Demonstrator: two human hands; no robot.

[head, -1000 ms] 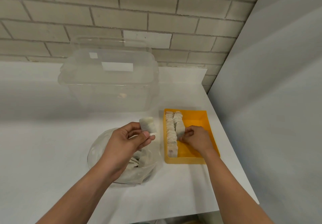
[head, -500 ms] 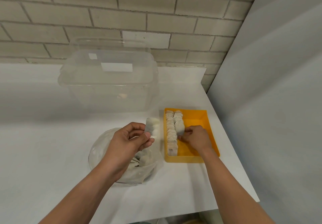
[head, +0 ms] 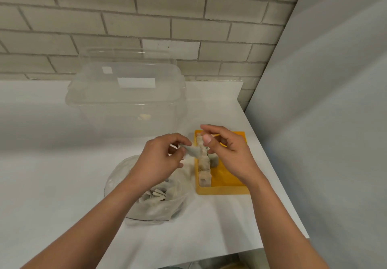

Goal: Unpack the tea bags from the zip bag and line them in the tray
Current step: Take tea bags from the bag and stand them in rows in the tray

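Tea bag (head: 193,151) being pinched by left hand (head: 161,160) over tray (head: 228,190) edge; right hand (head: 228,149), empty fingers parted, being lifted off tray toward it; handover likely.

Table (head: 52,185): broad bare stretch left of zip bag (head: 150,204), back to the clear box (head: 125,105). Box tall, rear centre; bars reach to brick wall (head: 146,17) behind it. Right of box, bare table runs from tray (head: 222,191) back to that wall. Grey panel (head: 314,122) rises along table's right edge; narrow table strip between it and tray. Tea bags (head: 204,164) fill tray's left side; right side shows bare orange floor. Zip bag just beside tray's left wall. Left hand (head: 157,160), pinching a tea bag (head: 193,151), hangs over that seam; right hand (head: 228,153) over tray's rear half. Bare table between forearms, in front of tray.
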